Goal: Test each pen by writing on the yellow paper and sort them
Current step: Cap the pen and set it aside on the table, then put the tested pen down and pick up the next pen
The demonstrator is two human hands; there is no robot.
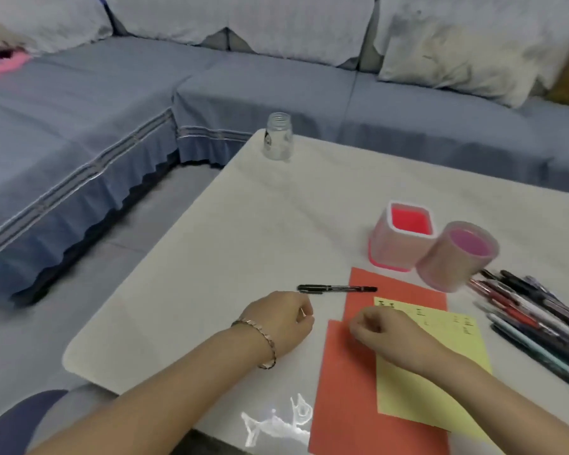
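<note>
A clear jar (pixel 278 136) stands at the desk's (pixel 211 251) far corner, well beyond the left hand (pixel 283 318); a blue sofa (pixel 112 103) curves behind it.

Pen pile (pixel 536 315) cut by right edge, yellow paper (pixel 421 389) marks unreadable

text | yellow paper (pixel 440 323): handwritten marks, illegible | glass jar (pixel 278 137) label: unreadable

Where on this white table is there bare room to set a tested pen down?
Free: the wide stretch between the clear glass jar and the black pen, and the near-left corner beside the left hand. Crowded: the right side, with the square pink holder, round pink holder, loose pen pile, red paper and yellow paper packed together.
</note>
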